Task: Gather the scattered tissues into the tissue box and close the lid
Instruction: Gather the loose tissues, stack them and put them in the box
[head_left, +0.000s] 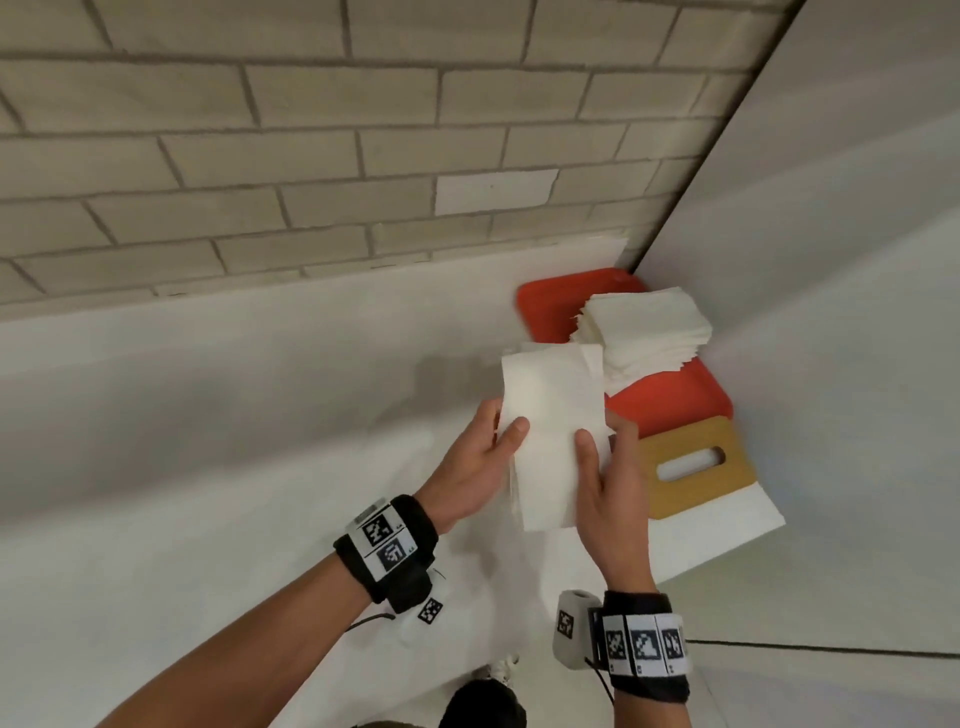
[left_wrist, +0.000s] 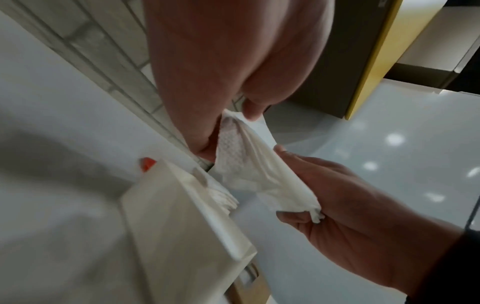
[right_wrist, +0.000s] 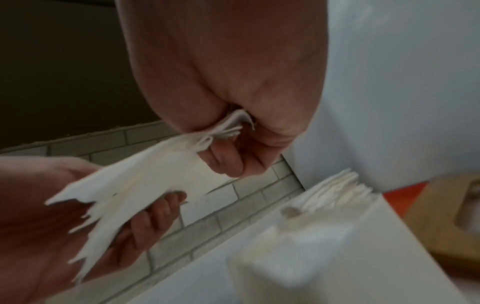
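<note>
Both hands, left hand (head_left: 480, 462) and right hand (head_left: 613, 488), pinch a tissue sheaf (head_left: 550, 441) by its sides, apparently squaring it for the stack (head_left: 644, 332) at 2 o'clock, lid (head_left: 693, 465) off alongside.

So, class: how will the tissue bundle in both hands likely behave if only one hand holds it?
The tissues probably flop: in the left wrist view they sag between the left hand and right hand. Likely light. Loose layered edges suggest sheets may fan or slip.

A white table (head_left: 311, 395) carries a red tray (head_left: 670, 405) and, touching it, a wooden slotted lid (head_left: 691, 465).
</note>
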